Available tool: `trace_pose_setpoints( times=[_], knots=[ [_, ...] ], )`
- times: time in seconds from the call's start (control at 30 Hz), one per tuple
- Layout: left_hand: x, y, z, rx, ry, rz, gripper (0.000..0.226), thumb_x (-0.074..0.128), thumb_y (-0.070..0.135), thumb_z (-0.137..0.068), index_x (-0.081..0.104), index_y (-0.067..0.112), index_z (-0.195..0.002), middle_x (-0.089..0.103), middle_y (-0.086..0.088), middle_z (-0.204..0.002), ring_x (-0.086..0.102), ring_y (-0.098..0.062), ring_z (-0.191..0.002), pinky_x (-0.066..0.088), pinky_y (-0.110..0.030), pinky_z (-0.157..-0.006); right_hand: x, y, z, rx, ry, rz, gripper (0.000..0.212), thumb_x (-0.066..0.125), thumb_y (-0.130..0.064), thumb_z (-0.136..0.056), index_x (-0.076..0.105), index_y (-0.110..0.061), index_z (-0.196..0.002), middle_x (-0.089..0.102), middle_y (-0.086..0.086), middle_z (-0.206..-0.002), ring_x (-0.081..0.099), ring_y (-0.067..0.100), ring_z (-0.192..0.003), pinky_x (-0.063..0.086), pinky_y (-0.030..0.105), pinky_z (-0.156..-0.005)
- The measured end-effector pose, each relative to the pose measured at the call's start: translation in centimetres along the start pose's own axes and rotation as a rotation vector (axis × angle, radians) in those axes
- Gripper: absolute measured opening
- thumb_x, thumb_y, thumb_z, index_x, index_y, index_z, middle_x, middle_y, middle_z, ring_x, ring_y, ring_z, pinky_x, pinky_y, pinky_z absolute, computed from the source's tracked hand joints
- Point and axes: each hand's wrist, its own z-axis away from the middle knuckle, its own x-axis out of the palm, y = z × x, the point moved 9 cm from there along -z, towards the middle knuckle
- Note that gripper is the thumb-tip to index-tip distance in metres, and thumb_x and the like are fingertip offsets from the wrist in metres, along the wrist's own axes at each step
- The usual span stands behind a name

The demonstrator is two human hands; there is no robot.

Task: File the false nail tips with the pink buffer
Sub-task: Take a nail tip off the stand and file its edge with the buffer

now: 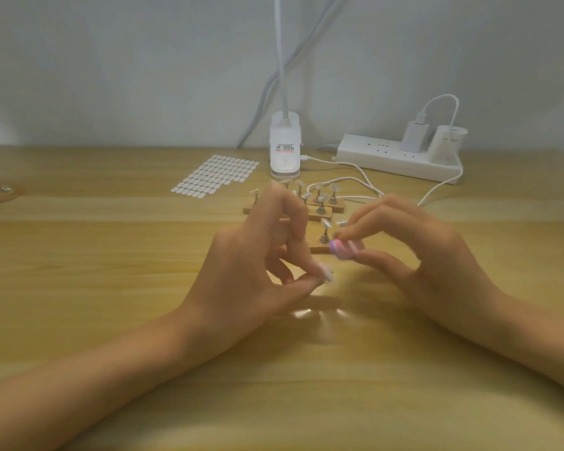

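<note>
In hands (251,258) (417,252) (blurred): nail tip (328,275), buffer (344,250)

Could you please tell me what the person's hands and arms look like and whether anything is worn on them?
Both are bare. The left hand and the right hand wear no gloves, and no rings show. The left forearm and right forearm are uncovered as far as the picture's edge: no sleeves, watch or bracelet in view.

On wooden table (111,304), left hand (254,262) pinches what looks like a false nail tip (327,275), blurred. Just beside it, right hand (417,252) grips pink buffer (343,249). Behind: nail stands (321,208), sticker sheet (215,174), power strip (394,157).
</note>
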Motion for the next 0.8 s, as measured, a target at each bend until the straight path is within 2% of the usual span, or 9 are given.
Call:
trace_pose_setpoints(
  times=[0.1,0.17,0.23,0.3,0.4,0.53,0.63,0.73,0.8],
  knots=[
    [-0.1,0.0,0.0,0.003,0.011,-0.023,0.057,0.086,0.001,-0.073,0.037,0.022,-0.094,0.072,0.009,-0.078,0.072,-0.005,-0.067,0.06,-0.029,-0.058,0.3,-1.4,0.1,-0.102,-0.029,-0.037,0.01,0.067,-0.013,-0.096,0.066,-0.013,-0.105,0.062,0.004,-0.103,0.063,0.015,-0.099,0.05,0.025,-0.087],
    [-0.2,-0.2,0.0,-0.012,0.012,-0.024,0.055,0.083,0.001,-0.072,0.037,0.021,-0.094,0.072,0.006,-0.078,0.071,-0.008,-0.065,0.06,-0.03,-0.058,1.0,-1.1,0.2,-0.087,-0.083,-0.007,0.011,0.067,-0.012,-0.095,0.066,-0.013,-0.106,0.061,0.005,-0.104,0.063,0.017,-0.098,0.051,0.028,-0.087],
    [-0.1,-0.1,0.1,-0.021,0.006,-0.01,0.052,0.081,0.004,-0.073,0.037,0.021,-0.095,0.074,0.008,-0.077,0.073,-0.011,-0.067,0.06,-0.031,-0.058,0.4,-0.4,0.1,-0.026,-0.037,0.026,0.009,0.07,-0.01,-0.093,0.069,-0.009,-0.102,0.063,0.006,-0.102,0.063,0.018,-0.096,0.051,0.032,-0.085],
    [0.0,0.0,0.0,-0.015,0.003,-0.008,0.055,0.084,0.004,-0.073,0.037,0.022,-0.095,0.073,0.013,-0.078,0.072,-0.007,-0.067,0.059,-0.03,-0.057,0.1,-1.1,0.2,-0.07,-0.019,-0.002,0.009,0.07,-0.011,-0.094,0.07,-0.008,-0.103,0.062,0.004,-0.104,0.064,0.017,-0.097,0.052,0.029,-0.085],
    [-0.2,-0.5,-0.1,-0.041,0.008,-0.017,0.063,0.087,-0.005,-0.071,0.037,0.024,-0.096,0.072,0.01,-0.077,0.072,-0.005,-0.066,0.059,-0.032,-0.057,1.1,-1.8,0.4,-0.132,-0.084,0.029,0.015,0.063,-0.015,-0.096,0.072,-0.005,-0.103,0.061,0.006,-0.104,0.063,0.021,-0.096,0.053,0.032,-0.084],
    [0.1,-0.7,0.0,-0.048,-0.015,0.006,0.057,0.083,-0.006,-0.073,0.039,0.021,-0.098,0.072,0.012,-0.077,0.074,-0.01,-0.071,0.058,-0.029,-0.056,-0.1,-1.3,0.2,-0.097,0.002,0.062,0.013,0.067,-0.014,-0.094,0.071,-0.005,-0.103,0.063,0.007,-0.102,0.063,0.019,-0.095,0.051,0.033,-0.085],
    [0.1,-0.9,-0.2,-0.06,-0.024,0.024,0.056,0.082,-0.003,-0.073,0.038,0.021,-0.099,0.069,0.013,-0.076,0.073,-0.011,-0.071,0.056,-0.029,-0.054,0.9,-2.1,0.5,-0.157,-0.047,0.06,0.011,0.065,-0.017,-0.098,0.069,-0.011,-0.107,0.063,0.006,-0.104,0.064,0.02,-0.097,0.051,0.028,-0.086],
    [0.3,-1.1,-0.2,-0.089,-0.04,0.075,0.047,0.074,0.0,-0.075,0.038,0.02,-0.099,0.07,0.009,-0.077,0.075,-0.018,-0.074,0.052,-0.025,-0.052,-0.1,-0.5,0.3,-0.04,0.016,0.098,0.011,0.072,-0.007,-0.093,0.07,-0.008,-0.104,0.063,0.009,-0.1,0.065,0.022,-0.094,0.05,0.027,-0.086],
    [0.3,-1.2,-0.2,-0.099,-0.045,0.103,0.045,0.073,0.002,-0.076,0.039,0.02,-0.1,0.068,0.012,-0.076,0.074,-0.018,-0.073,0.05,-0.024,-0.05,-0.6,-0.9,0.2,-0.06,0.053,0.051,0.015,0.073,-0.004,-0.092,0.069,-0.01,-0.106,0.063,0.008,-0.102,0.065,0.019,-0.096,0.051,0.028,-0.086]
  ],
)
